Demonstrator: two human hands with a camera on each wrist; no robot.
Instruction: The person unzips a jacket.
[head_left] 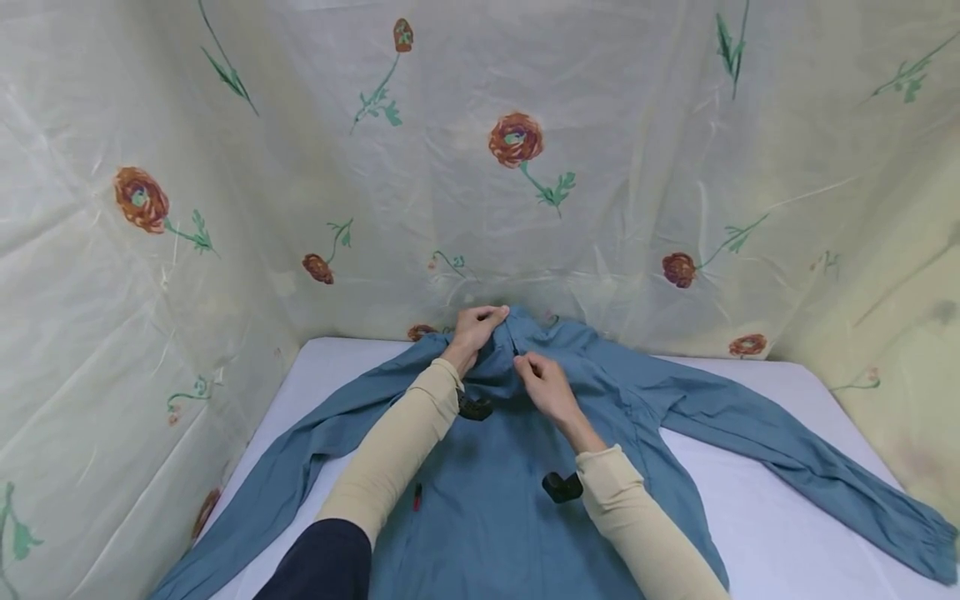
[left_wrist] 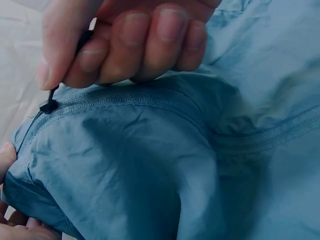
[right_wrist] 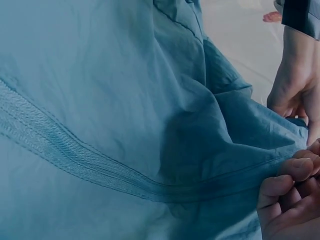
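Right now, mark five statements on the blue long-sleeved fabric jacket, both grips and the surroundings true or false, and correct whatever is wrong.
1. The right grip pinches a thin black cord zipper pull. True.
2. The left grip hangs idle. False: it pinches the upper edge of the blue fabric jacket.
3. The jacket lies on a white-topped table. True.
4. Both long blue sleeves are tucked under the jacket. False: they stretch out to either side.
5. The pale sheet hanging behind the table carries orange-red flowers. True.
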